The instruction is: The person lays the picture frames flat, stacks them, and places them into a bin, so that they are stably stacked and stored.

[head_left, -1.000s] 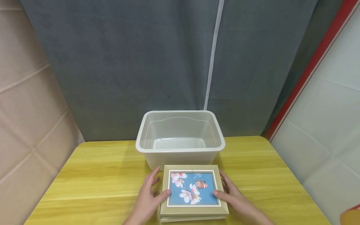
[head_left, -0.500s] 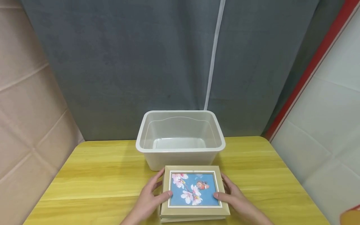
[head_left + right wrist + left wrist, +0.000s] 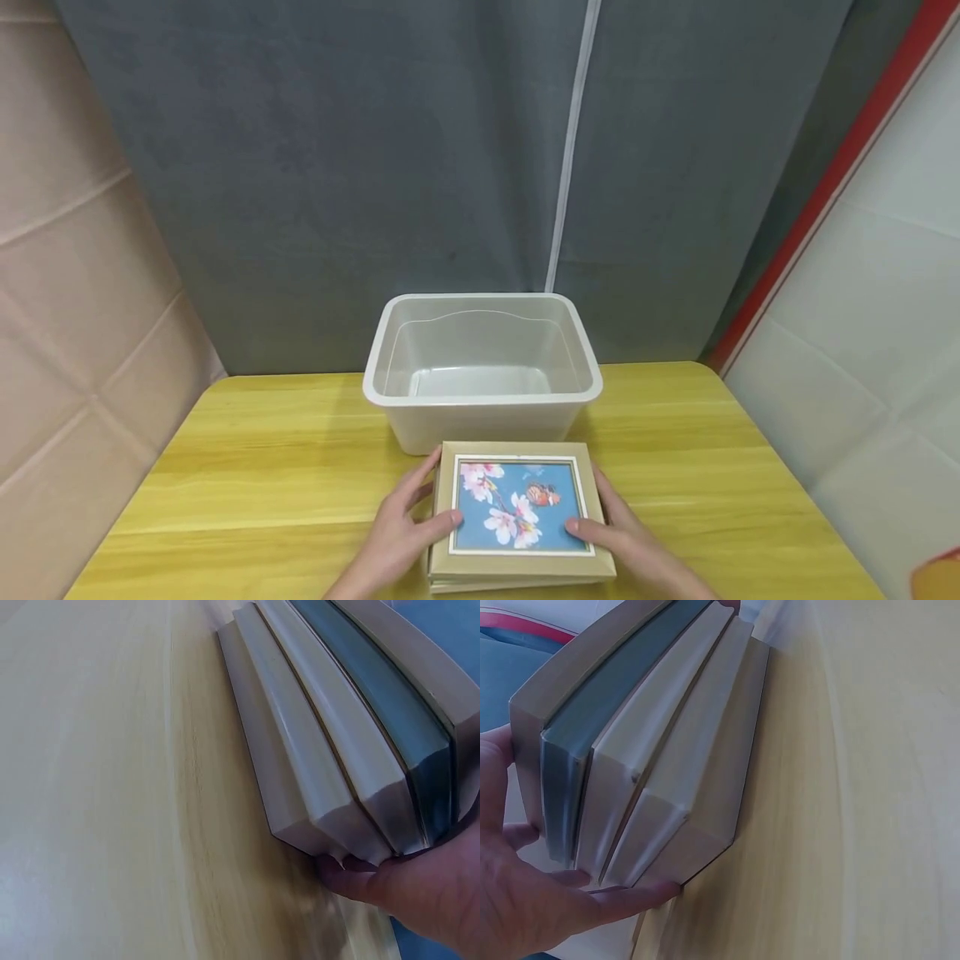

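Note:
A stack of picture frames [image 3: 491, 566] lies on the table; its top one shows pink-white blossoms and a butterfly on blue. Several frame edges show in the left wrist view, pale ones and one blue-green frame [image 3: 615, 686]. My left hand [image 3: 393, 533] holds the stack's left side, thumb on the top frame, fingers spread down along the edges. On the opposite side my right hand [image 3: 637, 542] grips likewise, its thumb over the picture's lower right. In the right wrist view, that hand's fingertips [image 3: 341, 874] reach the lowest frames; some of its fingers are hidden.
Right behind the stack stands a light grey plastic bin [image 3: 480, 400], its opening upward. The yellow wood-grain table [image 3: 262, 467] ends at a grey curtain [image 3: 337, 192]. Pale panels flank both sides, and something orange-yellow [image 3: 936, 579] shows at the lower right corner.
My left fingers have closed in against the stack's left edge. The top frame has shifted slightly to the right, and my right thumb now lies a bit further in over the picture.

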`<move>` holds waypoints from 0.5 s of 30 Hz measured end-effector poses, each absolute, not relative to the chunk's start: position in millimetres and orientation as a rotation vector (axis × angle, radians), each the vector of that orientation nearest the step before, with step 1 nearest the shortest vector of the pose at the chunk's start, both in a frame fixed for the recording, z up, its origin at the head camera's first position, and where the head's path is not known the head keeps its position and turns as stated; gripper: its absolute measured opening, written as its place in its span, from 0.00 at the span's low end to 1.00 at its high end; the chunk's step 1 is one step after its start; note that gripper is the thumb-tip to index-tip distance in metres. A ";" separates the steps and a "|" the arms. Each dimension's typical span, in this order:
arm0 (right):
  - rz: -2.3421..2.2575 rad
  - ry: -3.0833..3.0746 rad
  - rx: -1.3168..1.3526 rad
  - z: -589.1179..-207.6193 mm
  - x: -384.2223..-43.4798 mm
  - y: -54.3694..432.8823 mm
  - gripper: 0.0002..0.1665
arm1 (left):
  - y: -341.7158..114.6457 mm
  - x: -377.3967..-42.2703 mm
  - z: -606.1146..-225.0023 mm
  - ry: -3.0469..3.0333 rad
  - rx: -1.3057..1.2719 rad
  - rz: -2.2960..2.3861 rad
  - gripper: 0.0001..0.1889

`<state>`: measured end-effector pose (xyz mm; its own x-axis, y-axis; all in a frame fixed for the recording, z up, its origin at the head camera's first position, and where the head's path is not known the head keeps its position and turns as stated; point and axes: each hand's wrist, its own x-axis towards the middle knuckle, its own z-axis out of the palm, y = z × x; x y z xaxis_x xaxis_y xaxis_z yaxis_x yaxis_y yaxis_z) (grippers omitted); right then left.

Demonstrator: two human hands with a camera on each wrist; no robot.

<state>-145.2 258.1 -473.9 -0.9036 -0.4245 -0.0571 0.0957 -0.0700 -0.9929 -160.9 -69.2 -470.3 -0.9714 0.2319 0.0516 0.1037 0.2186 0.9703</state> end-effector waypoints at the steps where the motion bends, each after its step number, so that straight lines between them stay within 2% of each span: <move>1: -2.036 1.854 -0.331 -474.0 -144.2 257.5 0.54 | -68.8 -160.5 -470.3 2.360 0.326 1.880 0.46; 6: -2.049 1.818 -0.215 -473.1 -138.9 254.8 0.55 | -67.8 -158.9 -469.7 2.352 0.325 1.890 0.46; 15: -2.108 1.758 -0.271 -474.6 -135.2 251.5 0.54 | -70.1 -153.8 -473.2 2.367 0.319 1.926 0.45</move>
<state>-135.2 251.5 -474.6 -0.9087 -0.4067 -0.0937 0.1650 -0.1440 -0.9757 -153.8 -70.1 -473.2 -0.9758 0.2061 0.0737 0.1140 0.1914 0.9749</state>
